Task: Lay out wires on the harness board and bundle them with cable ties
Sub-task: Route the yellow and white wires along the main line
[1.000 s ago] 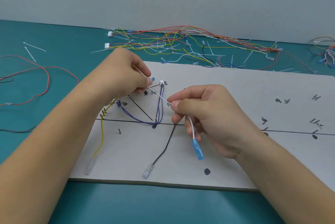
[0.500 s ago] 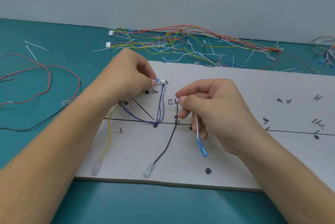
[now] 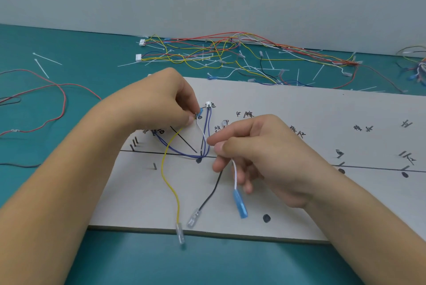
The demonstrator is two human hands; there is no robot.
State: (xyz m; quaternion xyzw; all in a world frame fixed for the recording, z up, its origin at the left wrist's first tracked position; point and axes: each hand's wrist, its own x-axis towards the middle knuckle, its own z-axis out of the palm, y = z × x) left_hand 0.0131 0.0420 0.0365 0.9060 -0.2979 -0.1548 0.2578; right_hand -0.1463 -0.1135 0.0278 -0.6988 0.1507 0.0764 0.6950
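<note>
Left hand (image 3: 166, 102) and right hand (image 3: 260, 158) each pinch a white wire (image 3: 201, 132) over the harness board's (image 3: 322, 111) left end, beside the laid wires (image 3: 169, 181); bundling apparently not begun, cable ties (image 3: 47, 59) loose toward the counter's (image 3: 76, 40) far-left corner.

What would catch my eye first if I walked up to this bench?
Two hands at the centre: the left hand and right hand each pinch a white wire over the pale harness board, its blue terminal dangling below the right hand. Behind the board, a colourful tangle of loose wires sprawls across the teal table.
</note>
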